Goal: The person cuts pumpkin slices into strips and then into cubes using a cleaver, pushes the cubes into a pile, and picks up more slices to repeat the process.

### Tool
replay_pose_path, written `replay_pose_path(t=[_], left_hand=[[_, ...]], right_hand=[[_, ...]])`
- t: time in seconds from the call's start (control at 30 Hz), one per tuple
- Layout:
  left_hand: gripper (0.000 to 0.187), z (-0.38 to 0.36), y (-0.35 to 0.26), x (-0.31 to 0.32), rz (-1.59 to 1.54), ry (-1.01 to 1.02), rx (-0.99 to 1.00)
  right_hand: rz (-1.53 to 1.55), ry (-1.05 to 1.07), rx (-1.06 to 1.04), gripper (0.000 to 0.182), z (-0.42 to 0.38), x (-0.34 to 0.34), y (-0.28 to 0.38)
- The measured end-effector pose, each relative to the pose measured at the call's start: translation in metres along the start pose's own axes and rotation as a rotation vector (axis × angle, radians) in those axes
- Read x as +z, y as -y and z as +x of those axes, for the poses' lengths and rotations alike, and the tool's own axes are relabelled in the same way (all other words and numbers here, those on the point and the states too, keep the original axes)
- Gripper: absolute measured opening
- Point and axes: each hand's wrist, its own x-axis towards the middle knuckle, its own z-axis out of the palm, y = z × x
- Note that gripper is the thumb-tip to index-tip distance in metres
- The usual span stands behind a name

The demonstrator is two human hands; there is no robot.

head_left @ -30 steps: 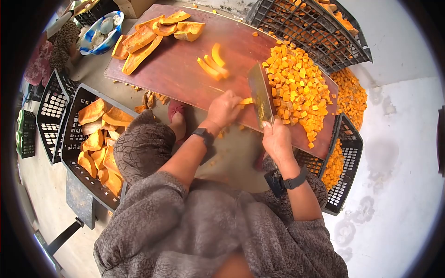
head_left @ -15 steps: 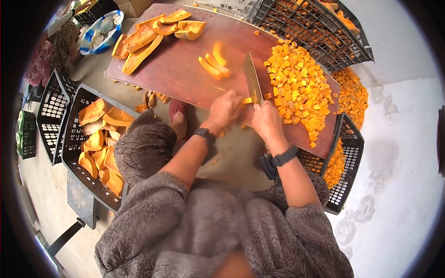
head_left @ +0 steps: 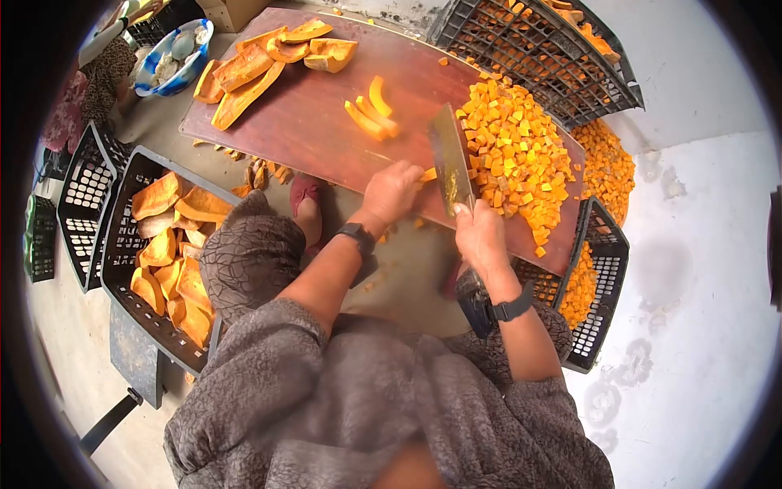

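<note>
My right hand (head_left: 481, 235) is closed round the handle of a broad cleaver (head_left: 450, 159), its blade held over the red-brown board (head_left: 285, 130). Just left of the blade, my left hand (head_left: 391, 192) is closed on a pumpkin strip (head_left: 428, 174), whose orange end sticks out toward the cleaver. Several cut pumpkin strips (head_left: 371, 116) lie on the board beyond my left hand. Right of the blade spreads a heap of pumpkin cubes (head_left: 517, 151). Larger pumpkin wedges (head_left: 248, 69) are piled at the board's far left.
A black crate (head_left: 155, 326) of pumpkin pieces stands at my left. Another black crate (head_left: 603, 285) with cubes sits at the right, below the board's edge. A tilted crate (head_left: 529, 49) is at the back right, by the wall. Another person's patterned clothing (head_left: 106, 77) shows far left.
The cleaver and my right hand have shifted slightly down, and the blade now shows more of its face. My left hand stays about where it was on the strip.
</note>
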Motion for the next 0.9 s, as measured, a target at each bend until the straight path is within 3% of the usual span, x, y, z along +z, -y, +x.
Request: replay_pose_path(t=[0.2,0.4,0.53,0.6,0.63,0.7,0.73,0.77,0.8,0.83,0.87,0.9], left_hand=[[0.007,0.000,-0.002,-0.003,-0.001,0.015,-0.013],[0.008,-0.001,-0.004,-0.005,0.038,0.055,-0.037],[0.020,0.000,0.000,-0.003,-0.016,0.126,-0.085],[0.021,-0.001,0.003,-0.001,0.002,0.125,-0.075],[0.024,-0.001,0.005,0.000,-0.005,0.138,-0.056],[0.027,-0.001,0.003,-0.003,-0.007,0.146,-0.036],[0.030,0.000,-0.001,-0.008,0.015,0.160,-0.035],[0.034,0.003,-0.004,-0.013,0.035,0.174,-0.034],[0.034,0.005,-0.002,-0.012,0.040,0.167,-0.035],[0.040,0.005,0.002,-0.010,-0.095,-0.002,-0.062],[0.046,0.006,0.006,-0.007,-0.231,-0.169,-0.087],[0.046,0.010,0.005,-0.014,-0.231,-0.168,-0.087]], right_hand=[[-0.051,0.130,0.038,0.028,-0.019,-0.005,0.002],[-0.025,0.129,-0.047,0.031,-0.003,0.019,0.000],[-0.019,0.059,-0.056,0.031,0.023,0.033,0.008],[0.132,0.051,0.105,0.031,0.042,0.042,0.000],[0.135,0.045,0.090,0.031,0.048,0.046,-0.006],[0.093,-0.090,0.098,0.029,0.060,0.055,-0.026],[-0.057,-0.358,-0.199,0.027,0.059,0.057,-0.038],[-0.055,-0.361,-0.207,0.027,0.059,0.056,-0.051],[0.100,-0.253,-0.034,0.026,0.056,0.049,-0.053],[0.251,-0.138,0.143,0.025,0.050,0.042,-0.053],[0.289,-0.133,0.105,0.025,0.041,0.037,-0.053],[0.290,-0.133,0.105,0.025,0.029,0.032,-0.051]])
